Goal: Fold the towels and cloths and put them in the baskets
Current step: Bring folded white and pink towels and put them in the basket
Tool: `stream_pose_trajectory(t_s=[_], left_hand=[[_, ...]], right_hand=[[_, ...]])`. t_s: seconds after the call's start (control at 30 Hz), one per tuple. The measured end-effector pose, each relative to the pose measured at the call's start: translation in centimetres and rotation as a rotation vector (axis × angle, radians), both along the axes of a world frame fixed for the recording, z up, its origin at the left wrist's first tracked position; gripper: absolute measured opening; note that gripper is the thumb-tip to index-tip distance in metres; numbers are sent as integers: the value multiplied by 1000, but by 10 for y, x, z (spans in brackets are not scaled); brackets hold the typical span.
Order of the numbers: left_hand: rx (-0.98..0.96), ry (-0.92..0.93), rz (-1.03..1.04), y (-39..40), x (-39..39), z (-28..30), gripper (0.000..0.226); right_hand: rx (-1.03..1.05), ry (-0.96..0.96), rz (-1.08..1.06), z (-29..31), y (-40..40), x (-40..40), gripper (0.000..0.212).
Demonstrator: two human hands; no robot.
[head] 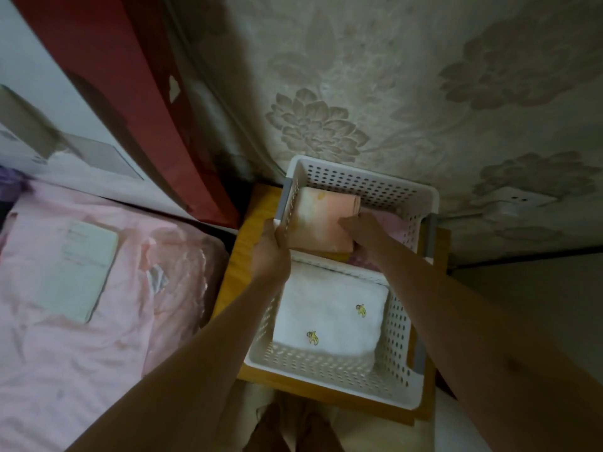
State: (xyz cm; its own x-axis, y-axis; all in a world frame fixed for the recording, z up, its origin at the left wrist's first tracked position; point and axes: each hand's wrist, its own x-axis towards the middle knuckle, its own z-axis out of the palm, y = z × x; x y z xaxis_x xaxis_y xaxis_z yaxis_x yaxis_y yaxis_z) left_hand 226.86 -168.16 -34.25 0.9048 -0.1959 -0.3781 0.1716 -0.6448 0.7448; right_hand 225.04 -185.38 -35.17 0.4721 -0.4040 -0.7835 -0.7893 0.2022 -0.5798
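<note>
White towel: folded, in near basket, below both wrists. Peach towel: far basket; left hand grips its near edge, right hand presses on top, grasp unclear. Likely soft, light, floppy; support underneath.

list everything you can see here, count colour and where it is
basket: 2, white with holes, on the wooden stand, far one against the wall, near one in front of it
peach towel: 1, folded, on top in the far basket
pink cloth: 1, in the far basket, right of the peach towel
white towel: 1, with small yellow prints, folded in the near basket
wooden stand: 1, yellow-brown, under the baskets
bed sheet: 1, pink, at left
notebook: 1, pale, lying on the bed sheet
curtain: 1, red, upper left
wall: floral pattern, grey-beige
left hand: grips the far basket's left rim
right hand: on the peach towel, fingers hidden
</note>
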Motion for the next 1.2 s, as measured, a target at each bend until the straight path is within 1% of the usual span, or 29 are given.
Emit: stream_pose_trajectory(t_s=[0.03, 0.07, 0.1, 0.13, 0.17, 0.2, 0.23, 0.27, 0.3, 0.37, 0.43, 0.5, 0.67, 0.8, 0.87, 0.93, 0.97, 1.0, 1.03, 1.1, 1.13, 1.17, 1.2], left_hand=[[0, -5, -8, 0, 0, 0, 32], [-3, -8, -17, 1, 0, -1, 31], [-8, -12, -26, 3, 0, -2, 29], [-8, -23, -41, 5, 1, -3, 28], [-2, -40, -60, 7, 1, -4, 28], [10, -61, -81, 10, 1, -5, 27], [22, -82, -100, 11, 1, -7, 26], [34, -107, -111, 12, 1, -8, 25], [43, -132, -114, 12, 0, -9, 25], [53, -176, -107, 11, -1, -10, 26], [62, -203, -95, 10, -1, -12, 27], [67, -222, -98, 10, 0, -12, 29], [56, -245, -85, 10, -2, -13, 30], [100, -235, -89, 10, -2, -17, 34], [93, -224, -86, 10, -2, -16, 34], [70, -212, -87, 11, -2, -13, 34], [58, -203, -95, 12, -2, -11, 34], [52, -185, -103, 13, -3, -8, 37], [49, -157, -112, 15, -7, -4, 40], [5, -90, -123, 24, -18, 7, 43], [-23, -63, -127, 31, -26, 12, 42], [-35, -38, -129, 38, -34, 16, 41], [-33, -19, -128, 46, -42, 18, 40]], right_hand=[[-147, 27, 108, -2, -1, -2, 35], [-337, 24, 219, -4, -2, -5, 36], [-575, -15, 340, -5, -3, -9, 34], [-864, -84, 482, -6, -5, -12, 33], [-1129, -204, 634, -6, -7, -16, 35], [-1280, -347, 784, -7, -8, -15, 42], [-1313, -466, 937, -8, -9, -12, 52], [-1276, -536, 1082, -14, -10, -6, 61], [-1240, -551, 1191, -22, -9, -1, 68], [-1182, -468, 1287, -39, -2, 9, 79], [-1112, -357, 1299, -51, 6, 13, 88], [-1091, -301, 1294, -62, 9, 13, 94], [-1131, -271, 1338, -78, 6, 17, 103], [-1115, -241, 1341, -86, 5, 18, 108], [-1108, -223, 1346, -85, 7, 20, 107], [-1062, -202, 1332, -71, 10, 22, 99], [-1017, -203, 1287, -60, 12, 20, 93], [-970, -234, 1198, -46, 15, 17, 86], [-937, -307, 1070, -32, 18, 9, 80], [-936, -504, 798, -1, 31, -18, 68], [-956, -588, 723, 13, 40, -36, 62], [-980, -645, 714, 22, 50, -55, 58], [-993, -676, 772, 27, 61, -74, 55]])
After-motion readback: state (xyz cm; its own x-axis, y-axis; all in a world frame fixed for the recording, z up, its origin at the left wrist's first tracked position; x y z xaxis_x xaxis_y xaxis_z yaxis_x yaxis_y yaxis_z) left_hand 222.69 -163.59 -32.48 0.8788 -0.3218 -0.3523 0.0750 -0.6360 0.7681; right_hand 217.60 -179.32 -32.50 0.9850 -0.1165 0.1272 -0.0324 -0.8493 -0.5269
